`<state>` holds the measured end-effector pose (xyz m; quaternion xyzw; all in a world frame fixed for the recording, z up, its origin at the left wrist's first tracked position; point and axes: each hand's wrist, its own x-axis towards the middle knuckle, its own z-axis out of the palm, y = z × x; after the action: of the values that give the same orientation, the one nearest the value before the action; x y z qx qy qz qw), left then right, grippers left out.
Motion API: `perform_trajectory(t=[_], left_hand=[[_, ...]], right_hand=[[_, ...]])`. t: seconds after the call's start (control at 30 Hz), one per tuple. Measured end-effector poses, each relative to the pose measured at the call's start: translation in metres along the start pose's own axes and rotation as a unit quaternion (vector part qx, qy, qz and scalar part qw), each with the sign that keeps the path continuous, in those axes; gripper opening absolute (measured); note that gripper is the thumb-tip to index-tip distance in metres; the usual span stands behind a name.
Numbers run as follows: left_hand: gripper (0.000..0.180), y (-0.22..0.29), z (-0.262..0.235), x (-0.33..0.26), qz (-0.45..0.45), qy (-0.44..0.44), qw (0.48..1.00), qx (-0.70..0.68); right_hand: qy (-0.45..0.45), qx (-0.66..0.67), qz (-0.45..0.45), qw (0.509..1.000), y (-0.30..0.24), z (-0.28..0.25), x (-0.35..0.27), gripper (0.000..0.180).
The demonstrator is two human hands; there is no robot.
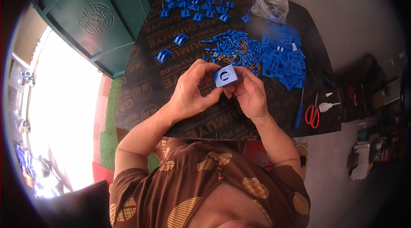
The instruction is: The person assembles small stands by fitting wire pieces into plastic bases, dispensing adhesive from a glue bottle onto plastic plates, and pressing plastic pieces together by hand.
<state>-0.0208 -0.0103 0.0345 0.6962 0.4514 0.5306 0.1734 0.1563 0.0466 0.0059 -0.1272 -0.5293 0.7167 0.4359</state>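
Observation:
Between both hands, over the near middle of the table, is a square blue plastic plate [221, 81] with a round slotted hole. My left hand [195, 87] pinches it along its left side with thumb and fingers. At the plate's right edge, my right hand [249, 91] closes on it, with some fingertips hidden beneath. Just beyond the hands lies a pile of small blue plastic pegs [233, 44], mixed with brass-coloured screws [243, 46] and small nuts. Two blue bracket pieces, one nearer [163, 55] and one farther [180, 39], rest to the left.
Blue bases with upright springs [198, 16] crowd the far edge, beside a clear plastic bag [274, 1]. Flat blue plates [278, 63] are heaped at right. A blue-handled screwdriver [299, 114], red-handled scissors [312, 116] and a white bottle [327, 107] lie near the right edge. A green door [92, 18] stands left.

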Motion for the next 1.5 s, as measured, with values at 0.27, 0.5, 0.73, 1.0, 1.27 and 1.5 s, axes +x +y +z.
perform_trajectory(t=[0.27, 0.5, 0.73, 1.0, 1.27, 1.5], left_hand=[[0.039, -0.001, -0.001, -0.002, -0.050, -0.021, 0.996, -0.064], [0.039, -0.003, -0.001, 0.000, -0.031, -0.024, 0.998, -0.044], [0.039, -0.004, 0.000, 0.000, -0.027, -0.023, 0.999, -0.037], [0.040, -0.007, 0.001, -0.001, -0.062, -0.043, 0.996, -0.054], [0.040, -0.014, 0.005, -0.005, -0.148, -0.044, 0.975, -0.161], [0.040, -0.013, 0.006, -0.005, -0.206, -0.045, 0.936, -0.281]], right_hand=[[-0.003, -0.024, -0.011, 1.000, -0.004, 0.003, 0.000, 0.055], [0.002, 0.001, 0.009, 1.000, -0.006, 0.002, 0.001, 0.047], [0.027, 0.002, 0.050, 0.998, -0.008, 0.004, 0.001, 0.041], [0.053, -0.021, 0.083, 0.995, -0.011, 0.003, 0.001, 0.035], [0.070, -0.026, 0.101, 0.992, -0.010, 0.003, 0.002, 0.031], [0.078, -0.031, 0.109, 0.990, -0.007, 0.001, 0.002, 0.028]])
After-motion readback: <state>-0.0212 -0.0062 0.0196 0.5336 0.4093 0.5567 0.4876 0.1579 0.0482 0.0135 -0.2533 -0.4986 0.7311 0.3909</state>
